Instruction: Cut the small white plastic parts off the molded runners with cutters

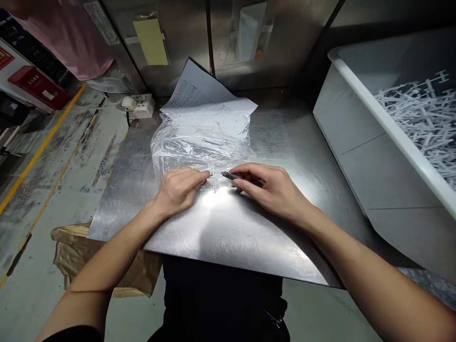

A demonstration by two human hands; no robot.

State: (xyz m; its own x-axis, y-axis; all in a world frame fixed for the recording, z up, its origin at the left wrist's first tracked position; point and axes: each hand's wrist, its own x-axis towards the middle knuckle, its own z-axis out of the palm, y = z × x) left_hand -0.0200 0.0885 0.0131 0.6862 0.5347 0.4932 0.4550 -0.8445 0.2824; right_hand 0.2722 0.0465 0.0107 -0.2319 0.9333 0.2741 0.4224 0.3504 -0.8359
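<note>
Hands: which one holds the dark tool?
The right hand; the dark tool pokes out past its fingers. The left hand only presses the plastic bag.

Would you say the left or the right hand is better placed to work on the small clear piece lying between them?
Probably the right hand: it holds the dark tool pointing at the clear piece, while the left hand pins the plastic bag.

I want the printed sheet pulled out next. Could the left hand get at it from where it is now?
Probably yes. The left hand rests on the clear plastic bag, and the printed sheet lies just beyond, its far part uncovered, with nothing standing between.
</note>
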